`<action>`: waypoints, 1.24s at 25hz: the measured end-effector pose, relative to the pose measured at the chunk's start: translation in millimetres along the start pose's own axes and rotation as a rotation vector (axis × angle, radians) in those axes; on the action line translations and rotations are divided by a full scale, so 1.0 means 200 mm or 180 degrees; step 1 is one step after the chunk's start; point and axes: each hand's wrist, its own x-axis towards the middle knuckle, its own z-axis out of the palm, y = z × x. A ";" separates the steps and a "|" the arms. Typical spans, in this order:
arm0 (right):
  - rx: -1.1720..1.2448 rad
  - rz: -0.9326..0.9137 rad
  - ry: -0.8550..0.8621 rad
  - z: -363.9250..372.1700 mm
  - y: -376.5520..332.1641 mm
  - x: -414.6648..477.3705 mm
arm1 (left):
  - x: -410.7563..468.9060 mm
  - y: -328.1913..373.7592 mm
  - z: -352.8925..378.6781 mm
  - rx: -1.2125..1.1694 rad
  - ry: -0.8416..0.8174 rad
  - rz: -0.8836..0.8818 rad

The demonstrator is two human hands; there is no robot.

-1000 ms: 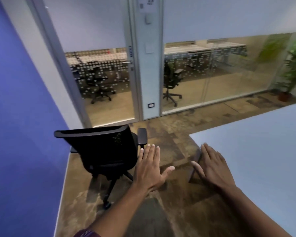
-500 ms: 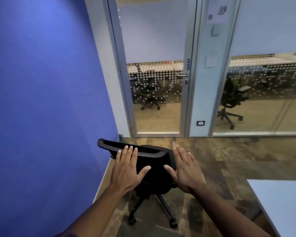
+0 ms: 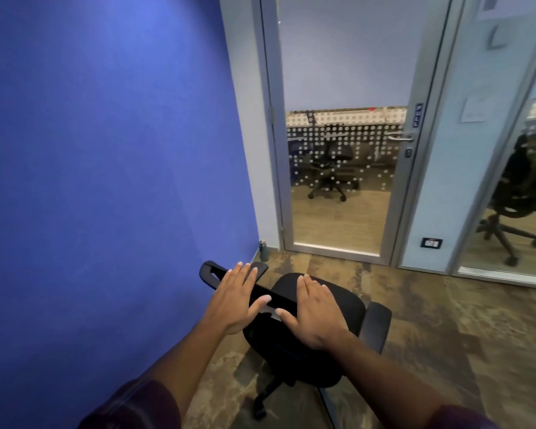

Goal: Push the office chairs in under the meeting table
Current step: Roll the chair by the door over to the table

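A black office chair [image 3: 347,305] on castors stands close to the blue wall, its backrest top edge toward me. My left hand [image 3: 234,297] is spread flat over the left part of the backrest top, fingers apart. Over the middle of the backrest hovers my right hand [image 3: 314,314], also flat with fingers extended. Whether the palms touch the backrest I cannot tell; neither hand grips it. The meeting table is out of view.
The blue wall [image 3: 106,181] runs along the left, very near the chair. A glass door [image 3: 341,134] with a lever handle and a glass partition [image 3: 514,181] stand ahead. A small dark bottle [image 3: 263,250] sits in the floor corner. Patterned floor [image 3: 461,335] lies right.
The view has swung left and closer, and the table has left the frame. Both hands have moved from near the table corner to over the chair's backrest top.
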 end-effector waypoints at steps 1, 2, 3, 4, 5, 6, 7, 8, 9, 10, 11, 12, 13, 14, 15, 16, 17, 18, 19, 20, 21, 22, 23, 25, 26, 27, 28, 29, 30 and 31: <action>-0.0030 0.0012 -0.0129 0.01 -0.02 0.01 | 0.02 -0.02 -0.01 0.0005 -0.0074 -0.0006; -0.0054 -0.0074 -0.0371 0.07 -0.01 0.10 | 0.07 -0.06 0.03 -0.0034 -0.0207 -0.0142; -0.0053 -0.0207 -0.0571 0.14 0.02 0.22 | 0.13 -0.12 0.09 -0.0173 -0.0420 -0.0383; -0.0111 -0.0202 -0.0594 0.16 0.01 0.22 | 0.14 -0.14 0.09 -0.0205 -0.0532 -0.0398; -0.0174 -0.0176 -0.0632 0.16 0.00 0.22 | 0.14 -0.17 0.09 -0.0221 -0.0627 -0.0421; -0.0209 -0.0114 -0.0653 0.17 -0.01 0.22 | 0.15 -0.19 0.09 -0.0243 -0.0703 -0.0437; -0.0269 -0.0106 -0.0634 0.18 -0.01 0.21 | 0.17 -0.20 0.10 -0.0220 -0.0750 -0.0429; -0.0311 -0.0104 -0.0604 0.19 0.00 0.21 | 0.19 -0.20 0.11 -0.0202 -0.0763 -0.0415; -0.0346 -0.0113 -0.0548 0.19 0.01 0.22 | 0.19 -0.20 0.11 -0.0190 -0.0735 -0.0417; -0.0359 -0.0143 -0.0483 0.19 0.02 0.22 | 0.20 -0.21 0.12 -0.0190 -0.0721 -0.0410; -0.0368 -0.0178 -0.0438 0.20 0.02 0.21 | 0.19 -0.22 0.13 -0.0185 -0.0713 -0.0379; -0.0372 -0.0201 -0.0424 0.19 0.02 0.20 | 0.19 -0.22 0.14 -0.0168 -0.0700 -0.0333; -0.0403 -0.0227 -0.0424 0.19 0.02 0.18 | 0.18 -0.22 0.13 -0.0156 -0.0690 -0.0288; -0.0442 -0.0256 -0.0430 0.19 0.03 0.17 | 0.18 -0.23 0.13 -0.0148 -0.0678 -0.0243; -0.0463 -0.0265 -0.0430 0.19 0.04 0.15 | 0.17 -0.24 0.13 -0.0153 -0.0658 -0.0215; -0.0459 -0.0265 -0.0398 0.19 0.06 0.14 | 0.17 -0.26 0.13 -0.0162 -0.0622 -0.0188; -0.0460 -0.0255 -0.0371 0.18 0.07 0.12 | 0.17 -0.26 0.14 -0.0142 -0.0590 -0.0140; -0.0487 -0.0260 -0.0344 0.17 0.08 0.10 | 0.17 -0.27 0.15 -0.0108 -0.0568 -0.0087; -0.0514 -0.0270 -0.0343 0.16 0.10 0.09 | 0.17 -0.27 0.16 -0.0077 -0.0570 -0.0039; -0.0527 -0.0277 -0.0331 0.16 0.12 0.07 | 0.16 -0.26 0.17 -0.0060 -0.0569 -0.0003; -0.0543 -0.0271 -0.0320 0.15 0.14 0.05 | 0.15 -0.26 0.17 -0.0051 -0.0576 0.0031; -0.0548 -0.0259 -0.0305 0.14 0.15 0.03 | 0.14 -0.24 0.16 -0.0047 -0.0582 0.0070; -0.0534 -0.0242 -0.0290 0.14 0.16 0.01 | 0.13 -0.22 0.15 -0.0047 -0.0585 0.0093; -0.0501 -0.0222 -0.0272 0.13 0.19 -0.04 | 0.10 -0.16 0.12 -0.0048 -0.0602 0.0161; -0.0493 -0.0210 -0.0257 0.12 0.20 -0.08 | 0.08 -0.13 0.10 -0.0042 -0.0610 0.0215; -0.0493 -0.0194 -0.0246 0.12 0.21 -0.12 | 0.05 -0.10 0.09 -0.0028 -0.0632 0.0275; -0.0495 -0.0188 -0.0229 0.11 0.21 -0.16 | 0.02 -0.08 0.08 -0.0020 -0.0653 0.0329; -0.0500 -0.0185 -0.0217 0.11 0.22 -0.20 | 0.00 -0.06 0.07 -0.0017 -0.0697 0.0372; -0.0504 -0.0170 -0.0212 0.11 0.23 -0.25 | -0.03 -0.05 0.07 -0.0025 -0.0742 0.0411; -0.0486 -0.0136 -0.0213 0.11 0.23 -0.30 | -0.06 -0.05 0.07 -0.0030 -0.0775 0.0457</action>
